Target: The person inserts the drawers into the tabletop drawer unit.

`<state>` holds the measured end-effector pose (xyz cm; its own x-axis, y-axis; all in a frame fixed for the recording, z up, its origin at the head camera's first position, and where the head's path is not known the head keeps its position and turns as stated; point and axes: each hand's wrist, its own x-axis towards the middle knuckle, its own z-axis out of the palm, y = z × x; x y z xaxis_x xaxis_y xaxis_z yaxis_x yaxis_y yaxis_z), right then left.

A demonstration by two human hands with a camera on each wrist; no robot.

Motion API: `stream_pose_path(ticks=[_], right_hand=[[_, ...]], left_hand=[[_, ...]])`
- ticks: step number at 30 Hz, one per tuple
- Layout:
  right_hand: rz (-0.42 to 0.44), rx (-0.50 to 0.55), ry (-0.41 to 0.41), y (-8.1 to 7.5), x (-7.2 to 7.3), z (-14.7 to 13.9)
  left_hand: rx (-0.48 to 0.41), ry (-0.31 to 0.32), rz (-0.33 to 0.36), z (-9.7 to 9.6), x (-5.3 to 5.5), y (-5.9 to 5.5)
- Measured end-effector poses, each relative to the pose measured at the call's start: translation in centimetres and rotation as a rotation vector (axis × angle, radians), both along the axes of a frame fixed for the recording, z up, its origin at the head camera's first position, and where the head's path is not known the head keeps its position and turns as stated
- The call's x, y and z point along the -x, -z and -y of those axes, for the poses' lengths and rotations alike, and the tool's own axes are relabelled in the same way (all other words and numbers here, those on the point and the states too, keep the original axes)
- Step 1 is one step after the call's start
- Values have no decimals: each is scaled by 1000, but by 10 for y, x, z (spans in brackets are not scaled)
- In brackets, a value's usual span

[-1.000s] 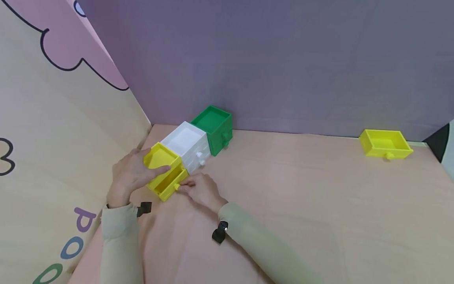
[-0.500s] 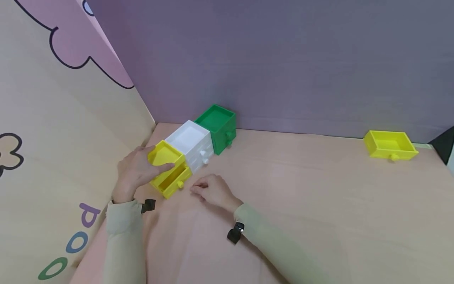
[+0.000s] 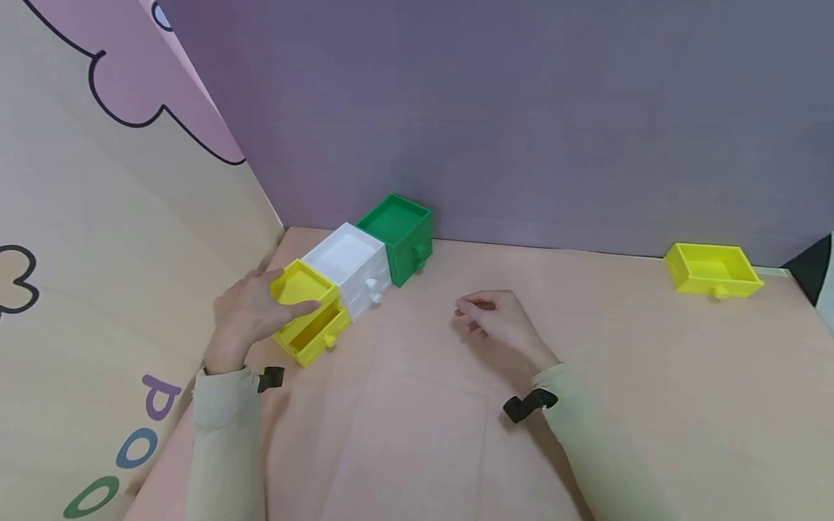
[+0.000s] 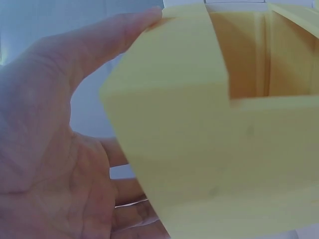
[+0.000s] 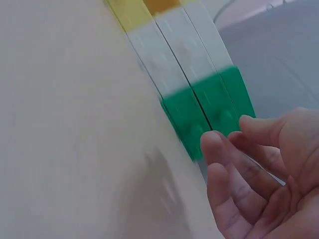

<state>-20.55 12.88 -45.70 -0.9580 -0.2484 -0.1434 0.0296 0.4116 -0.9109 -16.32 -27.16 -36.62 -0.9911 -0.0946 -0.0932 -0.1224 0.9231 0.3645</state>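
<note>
My left hand (image 3: 244,318) grips a small yellow drawer cabinet (image 3: 298,282), its thumb lying across the top. In the left wrist view, the thumb touches the top edge of the yellow cabinet (image 4: 169,129) and the other fingers pass behind it. A yellow drawer (image 3: 313,352) with a round knob (image 3: 329,340) juts out of the cabinet's front. Out over the table is my right hand (image 3: 502,322), fingers loosely bent and holding nothing. The right wrist view has that right hand (image 5: 269,174) in front of a green cabinet (image 5: 209,109), apart from it.
A white cabinet (image 3: 345,253) and the green cabinet (image 3: 396,224) stand in a row behind the yellow one, knobs facing right. At the far right lies a loose yellow drawer (image 3: 713,271). A purple-grey wall (image 3: 521,123) closes the back; a patterned wall (image 3: 143,231) rises at left.
My right hand has let go of the yellow drawer's knob and moved right, away from the cabinets. The left hand stays on the yellow cabinet, whose drawer still juts out.
</note>
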Motion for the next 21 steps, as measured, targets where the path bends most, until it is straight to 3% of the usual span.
stream_pose_path(ticks=[12,21], right_hand=[[-96,-154,163,-10,8,-95],[-91,-206,365,-3,10,-180]], left_hand=[[-15,-23,-8,-2,-2,2],[-14,-35,-14,-2,-2,2]])
